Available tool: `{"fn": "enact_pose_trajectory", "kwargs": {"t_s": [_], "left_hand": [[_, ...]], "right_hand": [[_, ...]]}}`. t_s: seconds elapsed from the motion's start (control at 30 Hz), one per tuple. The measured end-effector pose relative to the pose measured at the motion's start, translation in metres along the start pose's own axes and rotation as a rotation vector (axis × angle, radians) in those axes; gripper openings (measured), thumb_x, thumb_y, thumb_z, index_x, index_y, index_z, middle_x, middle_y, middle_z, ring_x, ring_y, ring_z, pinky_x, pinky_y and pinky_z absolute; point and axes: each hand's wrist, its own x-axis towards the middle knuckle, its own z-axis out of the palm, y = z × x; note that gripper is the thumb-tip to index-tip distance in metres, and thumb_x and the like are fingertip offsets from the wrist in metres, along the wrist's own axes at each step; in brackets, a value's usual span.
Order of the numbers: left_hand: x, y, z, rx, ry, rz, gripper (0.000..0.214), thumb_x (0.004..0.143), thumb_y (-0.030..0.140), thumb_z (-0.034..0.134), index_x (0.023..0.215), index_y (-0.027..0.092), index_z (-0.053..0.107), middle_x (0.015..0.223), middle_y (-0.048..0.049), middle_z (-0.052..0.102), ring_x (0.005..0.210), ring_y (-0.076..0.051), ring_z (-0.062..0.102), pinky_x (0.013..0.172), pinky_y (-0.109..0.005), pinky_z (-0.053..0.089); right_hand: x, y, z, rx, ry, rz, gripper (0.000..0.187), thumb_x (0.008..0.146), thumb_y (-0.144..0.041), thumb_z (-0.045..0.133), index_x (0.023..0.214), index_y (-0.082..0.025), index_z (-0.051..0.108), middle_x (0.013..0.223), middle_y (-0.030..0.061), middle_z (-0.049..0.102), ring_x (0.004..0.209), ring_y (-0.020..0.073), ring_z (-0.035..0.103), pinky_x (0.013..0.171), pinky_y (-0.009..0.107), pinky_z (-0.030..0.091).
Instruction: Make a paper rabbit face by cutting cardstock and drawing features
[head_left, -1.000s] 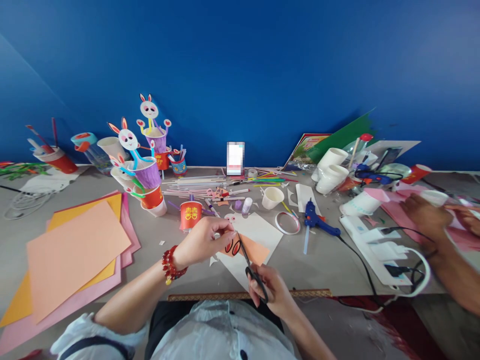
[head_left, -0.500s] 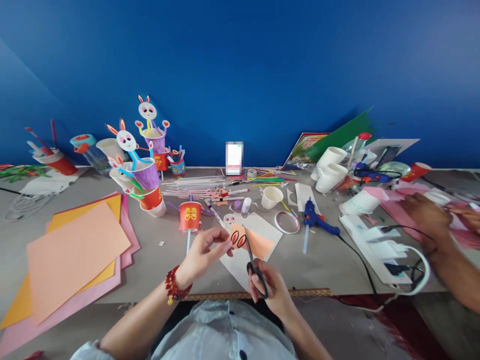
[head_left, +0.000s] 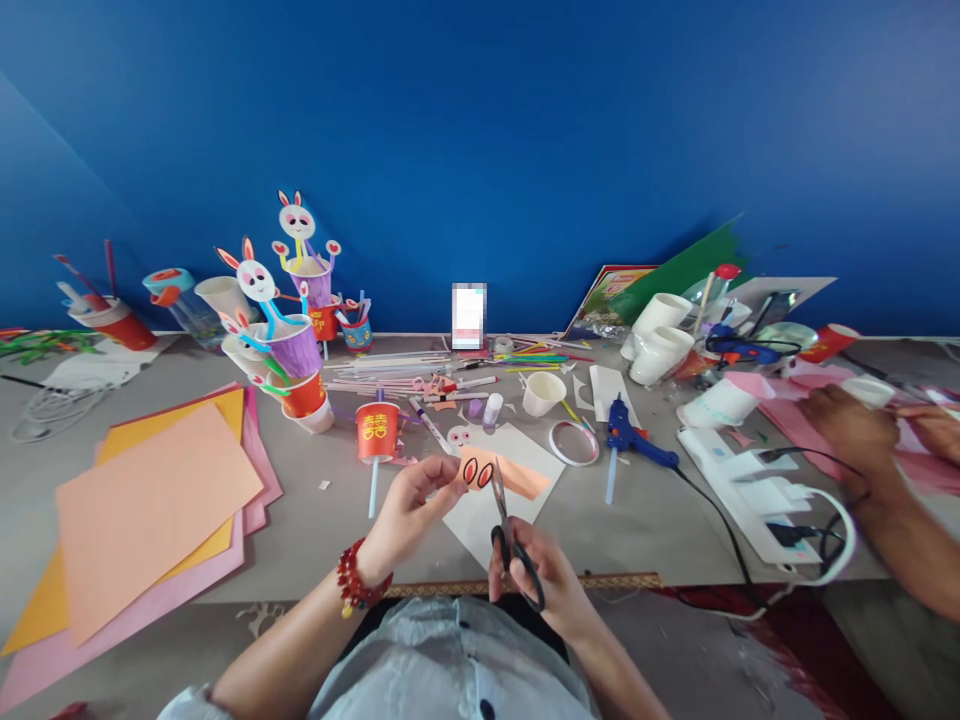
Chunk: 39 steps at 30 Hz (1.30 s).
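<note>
My left hand (head_left: 411,505) pinches an orange paper piece (head_left: 501,475) with two red ovals outlined in black drawn on it, holding it just above the table. My right hand (head_left: 541,582) grips black scissors (head_left: 508,530) by the handles, and the blades point up into the orange paper beside the ovals. A white sheet (head_left: 491,500) lies on the table under both. A red bead bracelet sits on my left wrist.
Orange, yellow and pink paper sheets (head_left: 142,510) lie at left. Paper-cup rabbits (head_left: 281,330), a red cup (head_left: 377,432), straws, a white cup (head_left: 543,393), a tape ring (head_left: 574,444) and a blue glue gun (head_left: 634,443) with its cord stand behind. Another person's hands (head_left: 862,430) work at right.
Both my hands have shifted slightly toward me and the orange paper has been lifted and turned, so the scissors now stand more upright against it.
</note>
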Motion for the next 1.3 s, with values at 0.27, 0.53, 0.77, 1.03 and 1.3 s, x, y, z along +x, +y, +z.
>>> {"fn": "enact_pose_trajectory", "kwargs": {"t_s": [0.27,0.53,0.77,1.03,1.3], "left_hand": [[0.000,0.002,0.013,-0.201,0.038,-0.085,0.028,0.086,0.043,0.070,0.080,0.016,0.063,0.084,-0.0055,0.074,0.082,-0.018,0.068,0.076,-0.026,0.051],[-0.001,0.001,0.017,-0.265,0.030,-0.077,0.025,0.087,0.039,0.069,0.079,0.017,0.063,0.080,-0.0037,0.072,0.078,-0.016,0.067,0.076,-0.026,0.052],[0.000,0.006,0.016,-0.243,0.012,-0.077,0.024,0.087,0.038,0.068,0.078,0.016,0.063,0.078,-0.0042,0.071,0.076,-0.016,0.067,0.073,-0.027,0.050],[0.003,0.007,0.013,-0.231,-0.030,-0.100,0.024,0.088,0.038,0.067,0.078,0.016,0.061,0.078,-0.0046,0.071,0.076,-0.017,0.067,0.073,-0.027,0.050],[0.004,0.011,0.012,-0.196,-0.057,-0.111,0.025,0.087,0.039,0.067,0.079,0.016,0.061,0.079,-0.0057,0.071,0.077,-0.018,0.067,0.073,-0.028,0.050]], "right_hand": [[0.000,-0.003,0.000,-0.069,-0.004,0.024,0.054,0.079,-0.070,0.065,0.084,-0.018,0.053,0.064,0.0025,0.065,0.055,0.0148,0.059,0.054,0.025,0.039],[0.005,-0.006,0.002,-0.031,0.018,0.045,0.056,0.074,-0.070,0.070,0.082,-0.017,0.054,0.063,0.0015,0.063,0.053,0.0141,0.058,0.052,0.023,0.037],[0.005,-0.007,0.003,-0.038,0.019,0.037,0.056,0.075,-0.070,0.070,0.082,-0.017,0.054,0.062,0.0009,0.062,0.053,0.0149,0.060,0.051,0.024,0.038],[0.004,-0.004,0.001,0.008,-0.019,0.029,0.059,0.075,-0.074,0.066,0.084,-0.018,0.053,0.063,-0.0002,0.060,0.050,0.0138,0.058,0.050,0.024,0.038],[0.004,-0.003,-0.001,0.014,-0.029,0.032,0.057,0.076,-0.073,0.066,0.084,-0.018,0.053,0.062,-0.0005,0.060,0.047,0.0128,0.055,0.050,0.024,0.033]]}}
